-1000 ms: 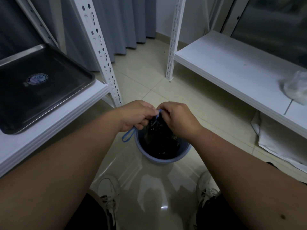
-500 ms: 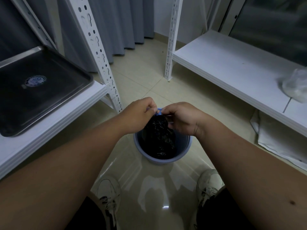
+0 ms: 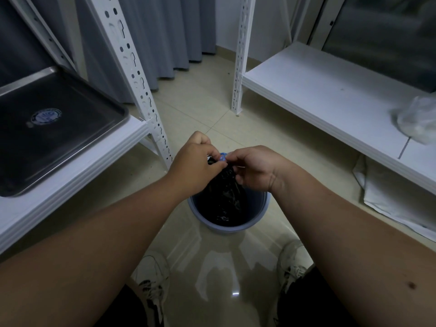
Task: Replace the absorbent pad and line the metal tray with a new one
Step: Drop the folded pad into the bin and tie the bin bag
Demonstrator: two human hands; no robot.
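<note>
Compared with the frame one second earlier, the loose loop of blue drawstring (image 3: 223, 157) that hung beside the left hand (image 3: 197, 165) is gone; only a short blue piece shows between the two hands, and the bag neck is gathered tighter and raised higher above the bin. Both hands remain together over the bin.

The left hand pinches the drawstring and the gathered neck of the black bin bag (image 3: 223, 194) with curled fingers. The right hand (image 3: 253, 168) pinches the same drawstring from the opposite side, fingers curled.

The blue-grey bin (image 3: 260, 215) stands on the tiled floor (image 3: 188, 109) between the person's shoes and contains the black bag. The bag's contents cannot be seen.

The metal tray (image 3: 103, 100) lies on the white shelf (image 3: 77, 171) at left, well apart from the hands. It holds no pad; a round label (image 3: 46, 116) shows on its base.
</note>
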